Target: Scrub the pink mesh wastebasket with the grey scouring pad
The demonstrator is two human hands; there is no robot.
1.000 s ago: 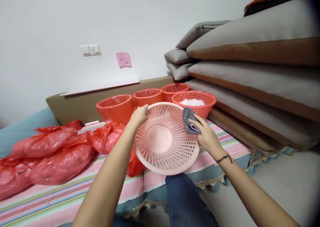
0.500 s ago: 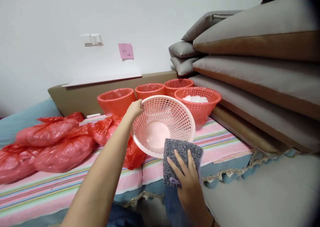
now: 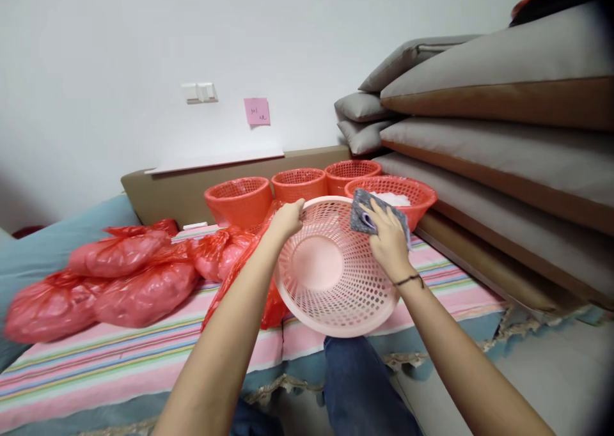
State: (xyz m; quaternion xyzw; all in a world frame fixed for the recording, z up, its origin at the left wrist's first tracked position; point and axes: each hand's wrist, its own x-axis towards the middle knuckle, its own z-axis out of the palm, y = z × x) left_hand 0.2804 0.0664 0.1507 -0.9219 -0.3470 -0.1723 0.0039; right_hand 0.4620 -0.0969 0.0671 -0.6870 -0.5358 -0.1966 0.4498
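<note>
A pale pink perforated plastic basket is tilted with its open mouth toward me, above the front edge of the striped cloth. My left hand is closed on its upper left rim. In my right hand is a folded grey speckled cloth with a lilac edge, pressed at the basket's upper right rim. The fingers lie over the cloth; my thumb is hidden. Behind the basket, a red basket with white stuff inside is partly covered by the cloth and my hand.
Several red baskets stand along the back against a tan headrest. Filled red plastic bags lie at the left on the striped cloth. Grey and brown cushions are stacked high at the right. My knee is below the basket.
My right hand has moved the cloth from the basket's lower right rim up to its upper right rim. The basket has turned and shifted slightly right and down, my left hand still on it.
</note>
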